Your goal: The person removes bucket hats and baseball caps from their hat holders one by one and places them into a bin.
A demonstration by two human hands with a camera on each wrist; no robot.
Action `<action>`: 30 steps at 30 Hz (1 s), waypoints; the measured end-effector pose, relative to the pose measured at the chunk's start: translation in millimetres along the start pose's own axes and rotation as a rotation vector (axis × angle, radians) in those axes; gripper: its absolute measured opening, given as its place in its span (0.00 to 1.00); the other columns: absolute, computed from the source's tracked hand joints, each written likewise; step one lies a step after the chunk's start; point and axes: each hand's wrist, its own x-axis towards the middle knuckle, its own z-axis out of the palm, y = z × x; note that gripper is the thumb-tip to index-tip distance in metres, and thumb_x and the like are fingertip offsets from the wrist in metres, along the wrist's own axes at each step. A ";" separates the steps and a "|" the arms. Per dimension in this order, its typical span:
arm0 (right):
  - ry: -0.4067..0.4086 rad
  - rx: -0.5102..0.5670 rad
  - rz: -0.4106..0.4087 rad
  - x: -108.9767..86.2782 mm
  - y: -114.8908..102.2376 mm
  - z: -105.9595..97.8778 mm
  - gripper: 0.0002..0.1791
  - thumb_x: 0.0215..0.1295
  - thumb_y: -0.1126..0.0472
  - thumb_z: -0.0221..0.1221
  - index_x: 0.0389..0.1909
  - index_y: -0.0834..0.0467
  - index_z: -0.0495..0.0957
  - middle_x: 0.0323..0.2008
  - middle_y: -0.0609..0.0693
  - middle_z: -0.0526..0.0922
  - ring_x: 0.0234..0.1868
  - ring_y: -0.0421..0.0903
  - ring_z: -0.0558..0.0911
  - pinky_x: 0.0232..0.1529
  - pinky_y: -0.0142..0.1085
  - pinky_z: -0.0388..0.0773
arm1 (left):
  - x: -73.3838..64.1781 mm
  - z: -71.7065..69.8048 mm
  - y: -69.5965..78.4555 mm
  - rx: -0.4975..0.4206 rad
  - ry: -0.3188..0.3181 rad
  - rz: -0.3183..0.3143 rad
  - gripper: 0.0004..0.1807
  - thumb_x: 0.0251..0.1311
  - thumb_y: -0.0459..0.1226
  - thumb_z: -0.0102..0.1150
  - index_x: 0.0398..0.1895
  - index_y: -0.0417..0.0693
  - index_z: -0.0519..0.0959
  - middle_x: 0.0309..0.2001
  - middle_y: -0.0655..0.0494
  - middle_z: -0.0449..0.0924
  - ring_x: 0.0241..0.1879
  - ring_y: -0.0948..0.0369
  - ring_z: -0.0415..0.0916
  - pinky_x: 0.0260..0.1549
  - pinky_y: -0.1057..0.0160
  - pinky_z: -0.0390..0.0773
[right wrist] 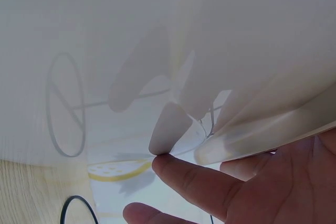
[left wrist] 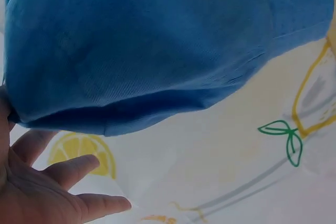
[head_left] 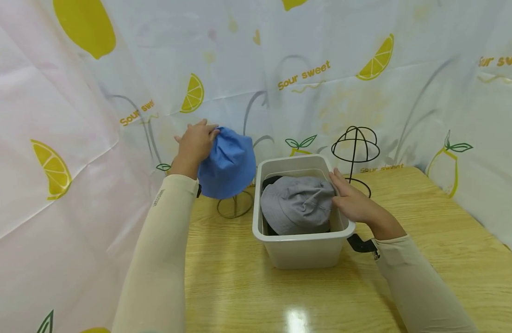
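A blue bucket hat [head_left: 227, 164] hangs brim down at the left, above a wire stand whose round base [head_left: 235, 216] shows below it; whether the hat touches the stand is hidden. My left hand [head_left: 195, 143] pinches the hat near its top edge, its other fingers spread, as the left wrist view [left wrist: 47, 187] shows. On the right, my right hand [head_left: 356, 201] grips the rim of a white plastic bin [head_left: 303, 252], with fingers [right wrist: 194, 182] along the outer wall. Inside the bin lies a grey bucket hat [head_left: 299, 203] over something black.
A bare black wire hat stand [head_left: 355, 148] stands behind the bin at the right. The wooden table [head_left: 239, 286] reaches back to a white curtain [head_left: 239, 55] printed with lemons, which also hangs along the left side.
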 end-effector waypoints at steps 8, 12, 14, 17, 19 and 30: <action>0.003 0.016 -0.008 -1.7 -0.4 0.4 0.43 0.70 0.70 0.44 0.82 0.67 0.35 0.82 0.62 0.23 0.81 0.67 0.28 0.76 0.69 0.35 | 0.8 -6.9 18.9 0.116 -0.047 0.069 0.23 0.83 0.48 0.42 0.72 0.56 0.76 0.83 0.49 0.53 0.77 0.24 0.38 0.60 0.12 0.36; 0.001 0.026 -0.014 -2.1 -0.9 -0.2 0.43 0.71 0.70 0.45 0.82 0.68 0.35 0.82 0.62 0.23 0.81 0.68 0.29 0.76 0.70 0.35 | 0.0 -18.0 21.9 0.117 -0.062 0.058 0.23 0.83 0.47 0.41 0.73 0.56 0.75 0.83 0.50 0.50 0.77 0.24 0.36 0.60 0.12 0.32; -0.001 0.028 -0.014 -1.8 -0.2 -0.8 0.43 0.71 0.70 0.45 0.82 0.68 0.35 0.82 0.62 0.23 0.81 0.68 0.28 0.75 0.70 0.35 | -0.6 -23.7 21.8 0.123 -0.079 0.051 0.24 0.83 0.47 0.41 0.74 0.56 0.74 0.84 0.49 0.49 0.77 0.23 0.35 0.60 0.12 0.30; -0.001 0.029 -0.013 -1.1 1.0 -1.5 0.43 0.71 0.70 0.45 0.82 0.68 0.35 0.82 0.63 0.23 0.81 0.68 0.28 0.75 0.71 0.35 | -0.9 -30.3 19.3 0.134 -0.089 0.032 0.24 0.83 0.47 0.41 0.74 0.56 0.74 0.84 0.49 0.47 0.76 0.23 0.33 0.59 0.12 0.29; -0.001 0.028 -0.008 -0.9 1.9 -1.7 0.43 0.72 0.69 0.44 0.82 0.67 0.35 0.82 0.62 0.23 0.81 0.67 0.28 0.75 0.70 0.35 | -0.9 -32.2 15.3 0.131 -0.089 0.006 0.24 0.83 0.48 0.40 0.75 0.56 0.73 0.84 0.50 0.47 0.77 0.24 0.31 0.59 0.12 0.29; -0.005 0.023 0.002 -0.4 2.0 -1.5 0.42 0.73 0.69 0.43 0.83 0.65 0.34 0.82 0.59 0.22 0.82 0.65 0.27 0.76 0.69 0.34 | -7.1 -6.8 -27.0 0.018 -0.087 -0.190 0.27 0.83 0.49 0.36 0.75 0.49 0.72 0.81 0.41 0.54 0.76 0.23 0.37 0.58 0.11 0.31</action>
